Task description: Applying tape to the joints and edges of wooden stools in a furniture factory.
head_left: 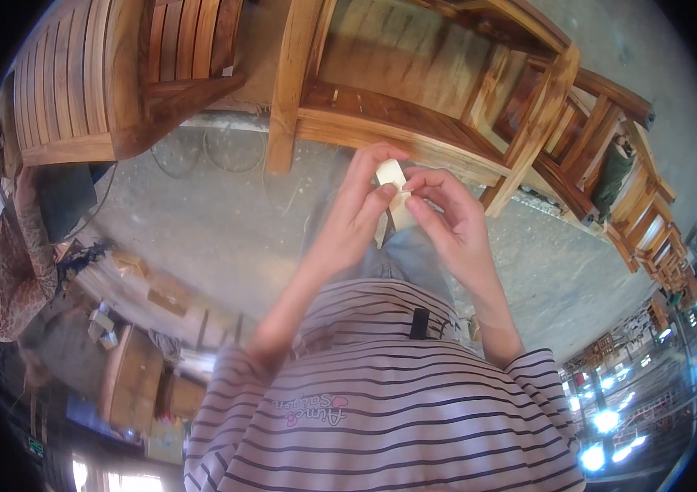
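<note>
My left hand (354, 201) is closed on a small pale, flat rectangular piece (391, 173), its thumb pressed on the near face. From the other side my right hand (452, 215) pinches the same piece, its thumb and fingertips at the middle edge. Below the fingers a cream-coloured lower part (402, 216) shows, either folded down from the piece or a second sheet; I cannot tell which. Fingers cover some of it, and its exact kind is unclear. Both hands are above my legs, close to the front of a wooden frame (397, 131).
A slatted wooden chair (69, 82) stands at the far left, with a patterned cloth (16, 271) below it. More wooden furniture frames (594, 148) line the right side. Cables (233, 168) lie on the grey concrete floor (201, 221). A wooden cabinet (131, 373) is at the lower left.
</note>
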{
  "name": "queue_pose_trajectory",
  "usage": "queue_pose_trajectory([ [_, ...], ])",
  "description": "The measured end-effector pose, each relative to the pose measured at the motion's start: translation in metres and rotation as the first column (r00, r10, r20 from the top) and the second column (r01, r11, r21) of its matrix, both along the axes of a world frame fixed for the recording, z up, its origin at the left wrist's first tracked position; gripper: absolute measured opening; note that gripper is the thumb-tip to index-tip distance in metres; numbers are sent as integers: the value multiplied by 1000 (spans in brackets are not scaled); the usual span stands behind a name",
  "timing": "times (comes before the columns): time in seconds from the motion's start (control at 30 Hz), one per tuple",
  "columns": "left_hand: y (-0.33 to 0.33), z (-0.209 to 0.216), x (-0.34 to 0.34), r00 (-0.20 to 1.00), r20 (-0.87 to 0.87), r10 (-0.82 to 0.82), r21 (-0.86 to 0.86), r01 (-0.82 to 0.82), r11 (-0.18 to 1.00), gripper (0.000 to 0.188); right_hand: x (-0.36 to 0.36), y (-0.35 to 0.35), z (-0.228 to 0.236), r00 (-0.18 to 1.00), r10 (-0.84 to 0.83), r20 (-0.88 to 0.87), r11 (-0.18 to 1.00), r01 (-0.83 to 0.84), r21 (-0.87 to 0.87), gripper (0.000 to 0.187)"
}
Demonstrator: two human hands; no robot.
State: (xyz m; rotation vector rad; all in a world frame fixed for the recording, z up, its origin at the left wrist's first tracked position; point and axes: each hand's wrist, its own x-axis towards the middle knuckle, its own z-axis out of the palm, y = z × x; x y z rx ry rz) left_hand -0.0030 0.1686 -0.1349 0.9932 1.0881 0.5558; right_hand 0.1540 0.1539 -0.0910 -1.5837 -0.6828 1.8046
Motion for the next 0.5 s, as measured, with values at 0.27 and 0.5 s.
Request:
queue_pose_trajectory([
  [0.27,-29,-22,11,955,234,181,-338,-94,936,45,31,-19,-6,985,-22,-174,999,13,-52,31],
  [0.5,-279,-150,-109,729,-607,-316,-601,-161,783,69,53,-31,7,970,-60,-237,997,49,-55,45],
])
